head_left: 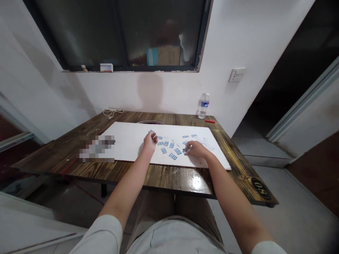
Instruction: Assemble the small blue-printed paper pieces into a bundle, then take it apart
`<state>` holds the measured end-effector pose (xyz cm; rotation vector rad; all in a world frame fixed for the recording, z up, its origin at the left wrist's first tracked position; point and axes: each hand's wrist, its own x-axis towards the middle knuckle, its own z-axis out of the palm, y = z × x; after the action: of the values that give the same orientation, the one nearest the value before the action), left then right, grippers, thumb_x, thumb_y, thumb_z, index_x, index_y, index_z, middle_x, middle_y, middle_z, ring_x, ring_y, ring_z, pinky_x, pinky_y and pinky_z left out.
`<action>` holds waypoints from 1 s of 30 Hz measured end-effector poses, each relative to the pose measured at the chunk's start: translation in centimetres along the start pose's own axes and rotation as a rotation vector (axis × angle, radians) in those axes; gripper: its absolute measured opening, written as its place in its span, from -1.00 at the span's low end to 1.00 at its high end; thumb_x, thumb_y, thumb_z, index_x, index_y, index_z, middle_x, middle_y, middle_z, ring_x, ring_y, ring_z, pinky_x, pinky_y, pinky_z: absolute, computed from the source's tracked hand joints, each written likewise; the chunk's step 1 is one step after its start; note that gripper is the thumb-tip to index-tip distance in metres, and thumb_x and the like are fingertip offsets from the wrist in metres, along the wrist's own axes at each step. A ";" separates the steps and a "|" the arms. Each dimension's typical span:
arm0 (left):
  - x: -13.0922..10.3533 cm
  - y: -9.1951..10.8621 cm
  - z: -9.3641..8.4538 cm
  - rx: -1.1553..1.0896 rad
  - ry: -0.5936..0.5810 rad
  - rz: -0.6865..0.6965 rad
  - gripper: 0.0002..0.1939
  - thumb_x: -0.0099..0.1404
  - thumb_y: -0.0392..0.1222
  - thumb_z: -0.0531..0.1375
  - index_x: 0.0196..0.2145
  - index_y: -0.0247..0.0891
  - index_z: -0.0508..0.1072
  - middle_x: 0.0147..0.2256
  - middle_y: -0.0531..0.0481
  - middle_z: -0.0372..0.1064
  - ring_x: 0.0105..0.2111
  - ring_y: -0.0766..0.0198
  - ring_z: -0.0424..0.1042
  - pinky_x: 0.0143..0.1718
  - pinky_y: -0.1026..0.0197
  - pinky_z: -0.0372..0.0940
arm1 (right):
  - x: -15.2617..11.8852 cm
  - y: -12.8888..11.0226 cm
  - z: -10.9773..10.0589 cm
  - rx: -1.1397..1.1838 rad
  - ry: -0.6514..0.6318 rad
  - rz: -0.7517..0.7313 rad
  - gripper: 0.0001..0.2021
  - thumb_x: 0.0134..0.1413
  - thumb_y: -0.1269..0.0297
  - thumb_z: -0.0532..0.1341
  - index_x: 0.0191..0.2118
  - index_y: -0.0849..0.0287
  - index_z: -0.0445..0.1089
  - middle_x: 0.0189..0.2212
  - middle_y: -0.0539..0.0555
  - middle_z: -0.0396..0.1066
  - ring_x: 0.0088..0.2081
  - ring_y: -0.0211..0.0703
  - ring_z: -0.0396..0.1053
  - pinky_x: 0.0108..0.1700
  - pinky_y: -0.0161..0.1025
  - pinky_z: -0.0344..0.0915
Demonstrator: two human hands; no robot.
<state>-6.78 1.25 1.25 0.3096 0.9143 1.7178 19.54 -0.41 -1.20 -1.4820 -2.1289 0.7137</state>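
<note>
Several small white cards with blue stripes (pixel 173 156) lie scattered over a white board (pixel 132 144). My left hand (pixel 150 141) is over the middle of the board with curled fingers; a blue-striped card (pixel 151 131) shows at its fingertips. To the right, my right hand (pixel 197 149) is low over the board, its fingers closed on another blue-striped card (pixel 184 150). Faint white pieces lie beside and beyond the right hand, too pale to make out.
The board rests on a dark wooden table (pixel 174 180). At the back right stand a water bottle (pixel 203 106) and a red pen-like item (pixel 210 121). A white cable (pixel 112 112) lies at the back left. A blurred patch (pixel 97 149) hides the board's left end.
</note>
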 end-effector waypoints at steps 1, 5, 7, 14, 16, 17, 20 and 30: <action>0.1 -0.1 -0.1 0.009 0.001 0.010 -0.84 0.08 -0.29 0.28 -0.42 -0.26 0.33 -0.55 0.10 0.36 -0.64 0.45 0.32 -0.61 0.41 0.14 | -0.1 0.0 0.0 0.041 -0.009 0.004 -0.77 -0.26 0.28 0.42 -0.36 0.14 0.48 -0.39 -0.01 0.48 -0.32 -0.16 0.37 -0.30 -0.30 0.21; 0.4 -0.4 -0.4 0.070 -0.038 0.081 -0.79 0.07 -0.25 0.33 -0.40 -0.27 0.34 -0.49 0.06 0.42 -0.59 0.46 0.36 -0.57 0.42 0.19 | -0.2 -0.1 -0.1 0.142 -0.016 -0.012 -0.84 -0.18 0.21 0.36 -0.44 0.16 0.47 -0.51 -0.02 0.46 -0.43 -0.21 0.34 -0.38 -0.31 0.18; 0.5 -0.5 -0.6 0.113 -0.057 0.109 -0.77 0.07 -0.23 0.34 -0.39 -0.28 0.35 -0.48 0.06 0.42 -0.58 0.47 0.37 -0.56 0.43 0.18 | 0.0 -0.1 -0.1 0.165 0.000 -0.023 -0.83 -0.18 0.18 0.36 -0.47 0.16 0.48 -0.52 -0.01 0.47 -0.43 -0.20 0.35 -0.40 -0.30 0.17; 0.0 -0.7 -0.4 0.294 -0.080 0.155 -0.80 0.09 -0.18 0.33 -0.37 -0.29 0.40 -0.43 -0.01 0.47 -0.58 0.46 0.39 -0.61 0.43 0.06 | 0.4 -0.7 -0.3 0.281 0.075 -0.053 -0.77 -0.19 0.10 0.36 -0.48 0.17 0.50 -0.51 0.04 0.52 -0.41 -0.13 0.42 -0.37 -0.27 0.23; -0.2 -0.7 -0.4 0.334 -0.091 0.171 -0.80 0.09 -0.17 0.32 -0.37 -0.30 0.42 -0.42 -0.02 0.47 -0.59 0.45 0.39 -0.62 0.42 0.04 | 0.5 -1.1 -0.2 0.305 0.095 -0.078 -0.78 -0.19 0.11 0.36 -0.47 0.17 0.50 -0.49 0.04 0.53 -0.38 -0.12 0.44 -0.33 -0.26 0.26; -0.3 -0.8 -0.3 0.353 -0.093 0.174 -0.80 0.08 -0.16 0.32 -0.37 -0.30 0.42 -0.42 -0.02 0.48 -0.59 0.44 0.39 -0.62 0.41 0.03 | 0.5 -1.4 -0.1 0.321 0.099 -0.090 -0.78 -0.18 0.11 0.36 -0.46 0.16 0.50 -0.48 0.04 0.54 -0.37 -0.11 0.45 -0.31 -0.25 0.27; -0.3 -0.9 -0.4 0.404 -0.092 0.183 -0.81 0.08 -0.15 0.31 -0.37 -0.30 0.44 -0.42 -0.03 0.48 -0.61 0.44 0.38 -0.62 0.40 0.03 | 1.0 -2.4 0.5 0.415 0.114 -0.111 -0.75 -0.20 0.10 0.37 -0.41 0.16 0.48 -0.46 0.05 0.55 -0.36 -0.11 0.48 -0.29 -0.24 0.30; -0.2 -1.0 -0.3 0.594 -0.237 0.254 -0.73 0.01 -0.05 0.35 -0.42 -0.30 0.48 -0.47 -0.06 0.50 -0.62 0.39 0.38 -0.61 0.37 0.03 | 5.9 -8.7 1.3 0.464 0.305 -0.168 -0.66 -0.22 0.03 0.41 -0.47 0.15 0.34 -0.53 0.00 0.46 -0.46 -0.19 0.40 -0.42 -0.29 0.22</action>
<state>-6.21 1.03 0.43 1.0365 1.2320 1.5549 10.66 2.40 3.81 -1.0719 -1.6890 0.7943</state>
